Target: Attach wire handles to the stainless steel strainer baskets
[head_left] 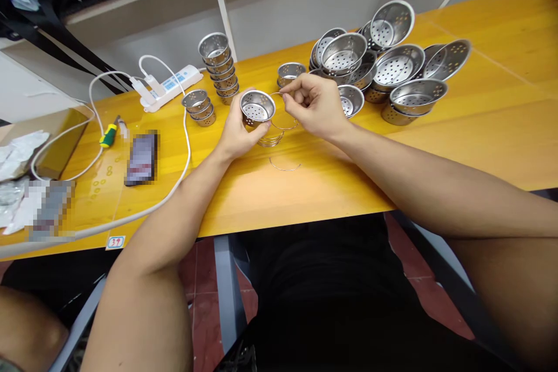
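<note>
My left hand (238,132) is wrapped round a small perforated metal cup (258,107), its mouth tilted up toward me. Just right of the cup, my right hand (311,102) pinches a thin curved metal wire (285,127) between thumb and forefinger. Whether the wire touches the cup I cannot tell. Several wire rings (271,140) lie on the table below the cup. A single curved wire (285,170) rests nearer the table's front edge. Behind my right hand stands another small perforated cup (291,72).
Stacked perforated cups (220,64) and a shorter stack (198,104) stand at left. Larger perforated bowls (344,55) crowd the back right. A power strip (172,88), white cable (187,151), phone (142,157) and green-yellow handled tool (108,135) occupy the left side.
</note>
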The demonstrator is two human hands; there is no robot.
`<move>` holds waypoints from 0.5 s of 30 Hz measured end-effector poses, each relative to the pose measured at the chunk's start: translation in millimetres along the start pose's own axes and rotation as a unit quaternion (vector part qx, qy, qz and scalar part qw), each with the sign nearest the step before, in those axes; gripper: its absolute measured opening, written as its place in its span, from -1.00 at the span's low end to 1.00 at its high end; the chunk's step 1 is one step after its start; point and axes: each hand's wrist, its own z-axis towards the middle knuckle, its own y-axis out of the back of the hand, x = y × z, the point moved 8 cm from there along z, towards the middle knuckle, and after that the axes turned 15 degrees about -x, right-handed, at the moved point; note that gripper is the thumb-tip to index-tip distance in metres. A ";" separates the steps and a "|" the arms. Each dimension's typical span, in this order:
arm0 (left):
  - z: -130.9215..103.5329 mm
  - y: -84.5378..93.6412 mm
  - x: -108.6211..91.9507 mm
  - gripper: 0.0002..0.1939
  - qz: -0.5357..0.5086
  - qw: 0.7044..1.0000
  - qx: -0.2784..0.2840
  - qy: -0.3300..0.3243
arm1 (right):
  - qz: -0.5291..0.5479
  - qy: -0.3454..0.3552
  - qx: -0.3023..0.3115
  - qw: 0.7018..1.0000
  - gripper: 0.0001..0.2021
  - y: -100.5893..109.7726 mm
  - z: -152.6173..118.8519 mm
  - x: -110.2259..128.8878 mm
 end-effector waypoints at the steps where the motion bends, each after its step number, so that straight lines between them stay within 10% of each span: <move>1: -0.2 -0.2 -0.3 0.06 0.000 1.000 -0.003 0.003 | -0.003 -0.003 -0.002 1.000 -0.63 0.3 0.4 -0.5; 15: 2.5 -3.9 -14.6 0.01 -0.018 0.999 -0.011 0.034 | -0.011 -0.004 0.017 1.000 -0.61 -9.6 -7.0 9.7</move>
